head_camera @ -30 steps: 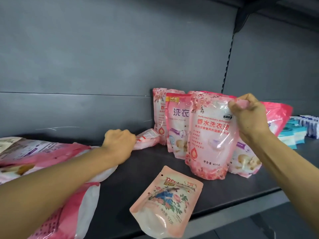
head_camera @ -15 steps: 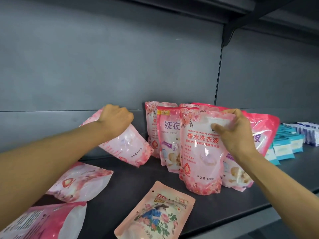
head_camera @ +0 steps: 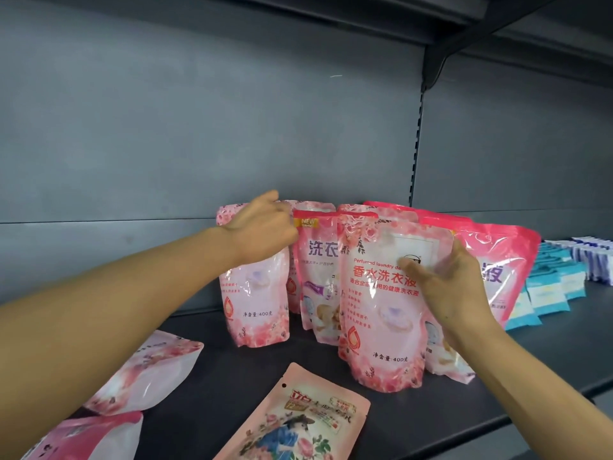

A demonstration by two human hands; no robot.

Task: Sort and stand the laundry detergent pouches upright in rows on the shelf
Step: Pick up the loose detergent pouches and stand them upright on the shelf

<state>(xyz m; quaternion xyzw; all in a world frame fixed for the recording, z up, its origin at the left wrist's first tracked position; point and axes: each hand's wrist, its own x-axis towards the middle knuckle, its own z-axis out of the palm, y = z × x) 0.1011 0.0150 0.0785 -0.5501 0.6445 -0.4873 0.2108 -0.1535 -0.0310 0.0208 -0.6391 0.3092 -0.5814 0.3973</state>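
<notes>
My left hand (head_camera: 262, 227) grips the top of a pale pink rose-print pouch (head_camera: 255, 303), which stands upright on the dark shelf (head_camera: 497, 376) at the left end of the group. My right hand (head_camera: 447, 287) holds the right side of a bigger rose-print pouch (head_camera: 381, 313) standing at the front, thumb on its face. Behind these stand pouches with a NEW label (head_camera: 318, 277) and a deeper pink pouch (head_camera: 504, 267) at the right. Lying flat are a peach floral pouch (head_camera: 298, 423) at the front and two pink pouches (head_camera: 149, 370) (head_camera: 89, 439) at the left.
Blue-and-white packets (head_camera: 547, 287) stand in rows at the right end of the shelf, with more blue packs (head_camera: 593, 260) behind them. A grey back panel (head_camera: 199, 127) and a slotted upright (head_camera: 416, 144) close the rear. An upper shelf (head_camera: 530, 28) hangs overhead.
My left hand has carried the pale pink pouch from a tilted position in the air at the left and stood it upright beside the row. My right hand has slid down the front pouch's side.
</notes>
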